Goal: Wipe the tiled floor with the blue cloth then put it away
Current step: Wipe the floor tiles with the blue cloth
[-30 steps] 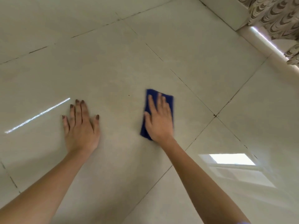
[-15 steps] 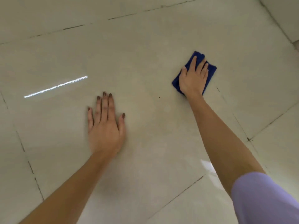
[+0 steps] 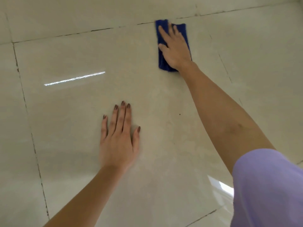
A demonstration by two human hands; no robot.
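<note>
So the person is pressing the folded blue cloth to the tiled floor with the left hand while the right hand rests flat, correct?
Not quite: the hands are swapped. The head view shows the right hand pressing the folded blue cloth to the glossy beige tiled floor, while the left hand rests flat.

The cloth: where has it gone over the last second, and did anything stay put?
The right hand slid the blue cloth forward, away from the person, up to the grout line at the tile's far edge, the arm reaching out straighter. It lies flat on the cloth throughout. The left hand stayed flat on the floor, fingers spread.
</note>
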